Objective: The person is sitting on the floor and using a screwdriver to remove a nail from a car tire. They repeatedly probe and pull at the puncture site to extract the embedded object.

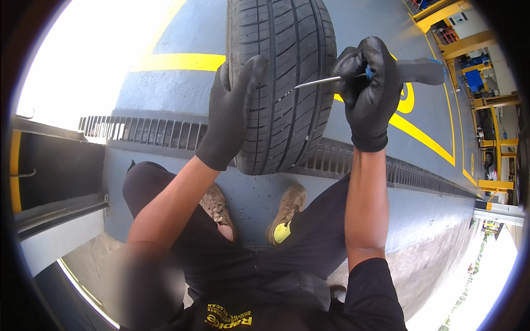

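Note:
A black tyre (287, 127) stands upright in front of me, its grooved tread facing me. My left hand (232, 110), in a black glove, grips the tyre's left edge, with a finger or thumb lying over the tread. In a closed fist, my gloved right hand (372, 88) holds a screwdriver-like tool (417, 71) with a grey handle and blue accents. Its thin metal shaft points left, and the tip is at the tread near a groove; whether it touches is hard to tell. Pale specks lie in the tread grooves.
Beneath the tyre, a slotted drain grate (160, 132) crosses the blue-grey floor, which has yellow lines (182, 62). Small bits are scattered between my shoes (290, 207). Yellow lift frames and equipment (475, 80) stand at the right; a dark post base (61, 171) is at left.

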Available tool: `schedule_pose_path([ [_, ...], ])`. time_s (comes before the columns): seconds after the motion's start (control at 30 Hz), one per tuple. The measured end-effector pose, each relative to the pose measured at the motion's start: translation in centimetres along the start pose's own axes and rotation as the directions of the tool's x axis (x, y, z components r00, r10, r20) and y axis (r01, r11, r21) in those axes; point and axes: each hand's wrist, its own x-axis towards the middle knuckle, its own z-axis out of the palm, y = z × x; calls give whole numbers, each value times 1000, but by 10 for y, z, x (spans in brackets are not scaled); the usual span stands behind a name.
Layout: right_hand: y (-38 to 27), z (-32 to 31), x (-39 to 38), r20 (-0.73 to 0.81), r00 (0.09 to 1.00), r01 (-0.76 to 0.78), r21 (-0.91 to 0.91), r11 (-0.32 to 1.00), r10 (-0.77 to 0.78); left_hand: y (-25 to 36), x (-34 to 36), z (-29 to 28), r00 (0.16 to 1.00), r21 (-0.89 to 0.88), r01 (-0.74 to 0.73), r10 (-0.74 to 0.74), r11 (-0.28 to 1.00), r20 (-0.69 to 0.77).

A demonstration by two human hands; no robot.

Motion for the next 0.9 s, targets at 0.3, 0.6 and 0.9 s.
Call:
schedule_pose_path([
  [0.3, -34, 4, 39, 92, 862, -466, -243, 851, 499, -5, -4, -7, 999, 114, -4, 0, 993, 37],
  [0.6, -7, -3, -8, -88, 978, -197, -101, 975, 188, -1, -4, -4, 998, 99, 14, -20, 995, 54],
  [0.9, 2, 2, -18, -97, 993, 28, -319, 947, -62, -9, -1, 0, 996, -19, 85, -85, 996, 11],
])
